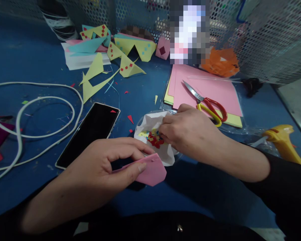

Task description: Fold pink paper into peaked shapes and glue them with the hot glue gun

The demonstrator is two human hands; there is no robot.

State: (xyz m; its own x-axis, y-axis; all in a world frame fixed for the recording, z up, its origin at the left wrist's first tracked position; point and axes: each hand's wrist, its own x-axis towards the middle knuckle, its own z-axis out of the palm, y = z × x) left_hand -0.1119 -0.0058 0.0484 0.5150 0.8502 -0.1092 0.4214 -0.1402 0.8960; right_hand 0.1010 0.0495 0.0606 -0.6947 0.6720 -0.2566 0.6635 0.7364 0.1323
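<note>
A folded piece of pink paper is pinched between the thumb and fingers of my left hand, low in the middle of the head view. Just beyond it stands a round tub lined with white paper, holding small red, yellow and blue paper bits. My right hand reaches into the tub's right side with its fingers bunched together over the bits. Whether a bit is between those fingertips is hidden. Scissors with red and yellow handles lie just beyond my right hand.
A black phone and a looped white cable lie at left. Pink and yellow sheets sit under the scissors. Yellow paper masks with coloured squares stand at the back by a perforated metal screen. A yellow glue gun is at right.
</note>
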